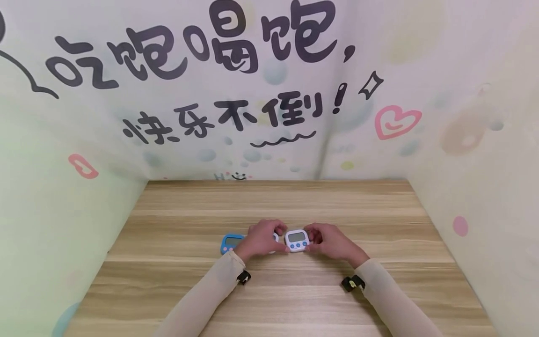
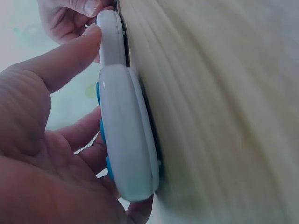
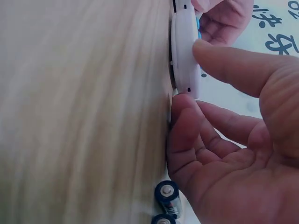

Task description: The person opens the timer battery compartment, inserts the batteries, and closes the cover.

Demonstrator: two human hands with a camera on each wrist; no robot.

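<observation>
Your right hand (image 1: 332,241) was nearly closed, thumb and fingers pinching the right-hand edge of the right white timer (image 1: 297,238), which lay on the wooden tabletop (image 1: 294,299) with its screen and three blue buttons facing up. Your left hand (image 1: 262,238) arched half open over the left white timer (image 2: 128,135), just beside the other, with its thumb tip at the right white timer's near left corner; whether it gripped either one, you could not tell. A blue timer (image 1: 231,240) with pink buttons lay left of these, partly hidden by your left hand. In the right wrist view, two batteries (image 3: 167,192) rested near the heel of your right hand. You wore pale sleeves (image 1: 202,295), and dark writing (image 1: 229,112) ran across the wall behind the tabletop.
</observation>
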